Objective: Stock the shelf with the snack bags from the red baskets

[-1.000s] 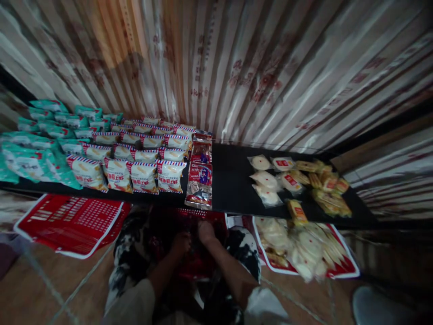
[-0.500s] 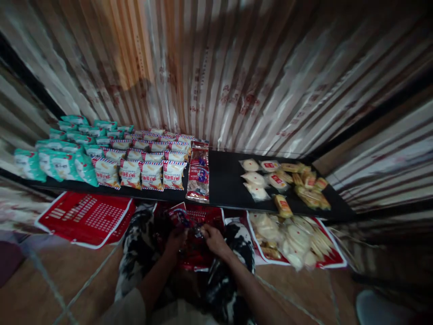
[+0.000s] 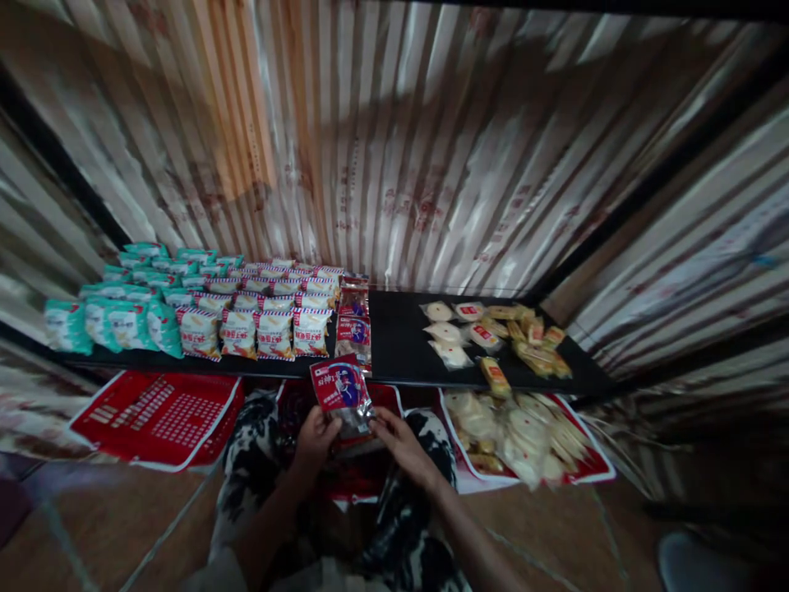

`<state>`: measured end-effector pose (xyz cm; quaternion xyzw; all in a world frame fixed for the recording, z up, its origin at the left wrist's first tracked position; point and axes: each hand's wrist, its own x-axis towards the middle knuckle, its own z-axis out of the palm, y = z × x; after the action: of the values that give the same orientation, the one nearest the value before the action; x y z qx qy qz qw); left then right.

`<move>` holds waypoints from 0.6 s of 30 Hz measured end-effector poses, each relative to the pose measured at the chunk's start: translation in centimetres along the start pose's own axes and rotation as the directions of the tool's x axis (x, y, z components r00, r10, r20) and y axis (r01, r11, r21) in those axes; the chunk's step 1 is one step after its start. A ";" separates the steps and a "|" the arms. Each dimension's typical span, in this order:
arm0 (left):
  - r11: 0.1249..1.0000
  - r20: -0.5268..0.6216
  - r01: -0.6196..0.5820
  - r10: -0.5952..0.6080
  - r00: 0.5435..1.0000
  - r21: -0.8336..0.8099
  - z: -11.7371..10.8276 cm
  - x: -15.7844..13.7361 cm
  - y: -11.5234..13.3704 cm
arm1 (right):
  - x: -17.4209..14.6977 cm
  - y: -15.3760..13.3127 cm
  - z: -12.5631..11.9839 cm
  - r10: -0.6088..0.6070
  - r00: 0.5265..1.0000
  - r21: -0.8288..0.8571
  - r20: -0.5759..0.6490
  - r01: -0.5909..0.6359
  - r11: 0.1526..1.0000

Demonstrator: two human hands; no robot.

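A red and blue snack packet (image 3: 341, 390) is held up between both hands, its printed front facing me. My left hand (image 3: 317, 440) is closed on its lower left edge, and my right hand (image 3: 398, 440) pinches its lower right edge. Below the hands a red basket (image 3: 394, 403) sits between my knees, its contents dark and hard to make out. Just beyond, similar red packets (image 3: 353, 330) lie in a column on the black shelf (image 3: 400, 345).
White striped snack bags (image 3: 275, 335) and teal bags (image 3: 126, 325) stand in rows at the shelf's left. Round pale packs (image 3: 447, 333) and yellow packs (image 3: 536, 353) lie at its right. One red basket (image 3: 160, 419) is at left; another basket (image 3: 607, 473) of pale packs is at right.
Both hands have come up from the basket with the red and blue packet, which now stands out in front of the shelf edge. The view has shifted slightly.
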<state>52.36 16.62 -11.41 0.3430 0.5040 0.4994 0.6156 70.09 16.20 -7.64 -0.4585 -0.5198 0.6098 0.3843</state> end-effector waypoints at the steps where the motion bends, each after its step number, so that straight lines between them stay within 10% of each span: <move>1: 1.000 0.022 -0.017 0.017 1.000 0.020 0.2 0.2 0.3 | 0.0 -0.4 0.0 0.001 1.000 0.036 -0.009 -0.001 0.999; 12: 0.994 0.174 -0.081 0.068 0.982 0.071 4.7 2.9 3.1 | 2.5 1.1 -1.6 -0.029 0.935 0.165 -0.354 0.093 0.982; 18: 0.979 0.062 -0.116 0.107 0.992 0.166 6.9 6.2 2.9 | 5.5 -0.3 -3.3 -0.012 0.875 0.197 -0.485 0.122 0.973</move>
<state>58.21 23.94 -8.67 0.4349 0.5079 0.4793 0.5685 71.73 22.43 -8.33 -0.5312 -0.3525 0.5173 0.5709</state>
